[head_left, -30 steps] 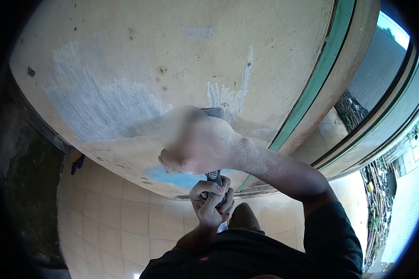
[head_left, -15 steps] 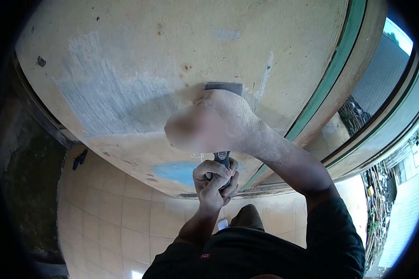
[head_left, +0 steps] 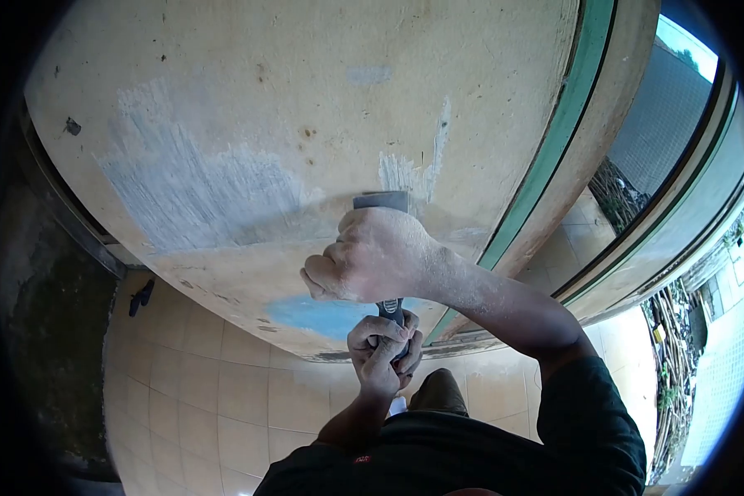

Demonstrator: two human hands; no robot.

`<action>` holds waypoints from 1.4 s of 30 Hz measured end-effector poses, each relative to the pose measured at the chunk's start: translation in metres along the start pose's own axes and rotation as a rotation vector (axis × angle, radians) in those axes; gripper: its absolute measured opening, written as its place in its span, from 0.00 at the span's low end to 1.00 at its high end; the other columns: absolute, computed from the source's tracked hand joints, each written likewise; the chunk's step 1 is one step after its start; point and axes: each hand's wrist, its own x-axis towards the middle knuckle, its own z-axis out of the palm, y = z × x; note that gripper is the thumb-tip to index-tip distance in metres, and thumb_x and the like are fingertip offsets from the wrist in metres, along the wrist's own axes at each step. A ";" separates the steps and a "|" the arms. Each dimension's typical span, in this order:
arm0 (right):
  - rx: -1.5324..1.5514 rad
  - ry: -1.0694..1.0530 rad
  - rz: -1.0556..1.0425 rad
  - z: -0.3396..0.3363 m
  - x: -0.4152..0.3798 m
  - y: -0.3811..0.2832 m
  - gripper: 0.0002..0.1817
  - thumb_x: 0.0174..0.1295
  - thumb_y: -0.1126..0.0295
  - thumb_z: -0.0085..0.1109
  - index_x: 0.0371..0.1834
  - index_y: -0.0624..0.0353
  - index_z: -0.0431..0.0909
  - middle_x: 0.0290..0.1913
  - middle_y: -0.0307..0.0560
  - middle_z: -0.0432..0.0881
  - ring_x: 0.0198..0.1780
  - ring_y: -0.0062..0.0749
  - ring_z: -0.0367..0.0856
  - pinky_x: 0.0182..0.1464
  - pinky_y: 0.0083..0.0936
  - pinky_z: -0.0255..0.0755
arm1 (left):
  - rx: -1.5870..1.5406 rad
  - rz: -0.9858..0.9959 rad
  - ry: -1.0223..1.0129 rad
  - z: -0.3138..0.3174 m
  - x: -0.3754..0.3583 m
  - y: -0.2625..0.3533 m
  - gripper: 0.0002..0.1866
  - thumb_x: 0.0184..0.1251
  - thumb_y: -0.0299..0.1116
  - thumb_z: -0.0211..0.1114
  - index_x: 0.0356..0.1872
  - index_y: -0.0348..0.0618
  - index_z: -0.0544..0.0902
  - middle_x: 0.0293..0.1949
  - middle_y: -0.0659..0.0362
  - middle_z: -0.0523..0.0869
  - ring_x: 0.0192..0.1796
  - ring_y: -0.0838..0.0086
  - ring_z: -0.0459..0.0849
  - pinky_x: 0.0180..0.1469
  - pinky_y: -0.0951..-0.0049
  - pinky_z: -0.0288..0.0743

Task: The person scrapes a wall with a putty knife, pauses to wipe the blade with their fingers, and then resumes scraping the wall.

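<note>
A scraper with a wide flat blade (head_left: 380, 201) lies against the beige wall (head_left: 248, 33), blade end up. My right hand (head_left: 372, 252), dusty to the wrist, is closed around its upper part just below the blade and hides that stretch. Lower down, my left hand (head_left: 382, 347) wraps the end of the dark handle (head_left: 391, 312). Above the blade is a small pale scraped patch (head_left: 397, 169) with a thin streak rising at its right. A larger grey-white scraped area (head_left: 207, 194) spreads to the left.
Blue paint (head_left: 314, 316) marks the low wall. A green strip (head_left: 546, 140) edges the wall beside a glass pane (head_left: 653, 107) at right. Below are floor tiles (head_left: 190, 372), with a dark object (head_left: 141, 298) at left. Sticks and debris (head_left: 670, 372) lie outside at right.
Both hands have drawn the scraper down the wall, slightly left in view. A pale scraped patch now shows above the blade. The grip of both hands is unchanged.
</note>
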 end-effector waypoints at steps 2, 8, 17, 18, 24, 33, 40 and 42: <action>-0.076 -0.040 -0.032 0.001 0.001 0.002 0.19 0.56 0.67 0.57 0.12 0.50 0.60 0.05 0.31 0.60 0.09 0.20 0.65 0.15 0.24 0.60 | 0.035 0.007 0.015 -0.001 0.003 -0.002 0.02 0.69 0.23 0.51 0.38 0.40 0.72 0.33 0.48 0.71 0.13 0.85 0.61 0.08 0.88 0.50; -0.123 -0.058 -0.003 -0.011 0.010 0.003 0.18 0.57 0.63 0.57 0.14 0.50 0.62 0.05 0.31 0.61 0.11 0.18 0.69 0.16 0.23 0.63 | 0.046 0.013 0.000 0.003 0.006 0.004 0.02 0.68 0.22 0.51 0.37 0.40 0.71 0.32 0.49 0.71 0.13 0.86 0.61 0.08 0.87 0.50; -0.122 -0.075 -0.020 -0.008 0.013 0.008 0.13 0.55 0.65 0.57 0.17 0.53 0.66 0.06 0.32 0.64 0.12 0.22 0.71 0.15 0.25 0.64 | -0.050 0.033 0.046 0.004 0.020 0.004 0.02 0.65 0.19 0.54 0.36 0.36 0.74 0.32 0.49 0.73 0.13 0.85 0.61 0.11 0.86 0.49; -0.050 -0.112 -0.005 -0.009 0.009 0.005 0.10 0.49 0.69 0.59 0.18 0.54 0.67 0.07 0.32 0.67 0.13 0.24 0.74 0.13 0.27 0.65 | -0.055 0.008 0.080 0.003 0.008 0.001 0.02 0.64 0.19 0.54 0.35 0.36 0.74 0.32 0.49 0.73 0.13 0.85 0.61 0.11 0.87 0.49; -0.155 -0.144 -0.057 -0.004 0.018 0.011 0.11 0.47 0.69 0.60 0.17 0.55 0.66 0.08 0.33 0.67 0.13 0.23 0.74 0.13 0.26 0.65 | -0.042 -0.007 0.108 -0.006 0.024 0.006 0.01 0.65 0.21 0.55 0.35 0.39 0.75 0.31 0.50 0.73 0.14 0.85 0.62 0.11 0.87 0.49; -0.147 -0.097 -0.056 -0.002 0.009 0.007 0.17 0.58 0.63 0.56 0.15 0.51 0.62 0.05 0.33 0.62 0.10 0.21 0.69 0.15 0.24 0.65 | 0.041 0.033 0.036 -0.005 0.014 -0.005 0.02 0.68 0.24 0.50 0.37 0.41 0.72 0.32 0.51 0.70 0.13 0.86 0.59 0.08 0.89 0.50; -0.056 -0.152 -0.052 -0.002 0.001 0.001 0.13 0.52 0.67 0.60 0.17 0.55 0.67 0.09 0.33 0.70 0.16 0.22 0.75 0.16 0.25 0.68 | 0.031 0.071 0.022 0.001 0.005 -0.010 0.03 0.68 0.23 0.50 0.38 0.41 0.72 0.31 0.50 0.70 0.13 0.86 0.59 0.08 0.89 0.50; 0.031 -0.250 -0.031 -0.003 0.003 0.003 0.10 0.49 0.70 0.63 0.19 0.59 0.71 0.12 0.36 0.75 0.19 0.24 0.80 0.17 0.25 0.72 | 0.053 0.063 0.051 -0.007 0.006 -0.014 0.03 0.68 0.23 0.49 0.38 0.42 0.72 0.32 0.50 0.70 0.12 0.86 0.58 0.07 0.89 0.50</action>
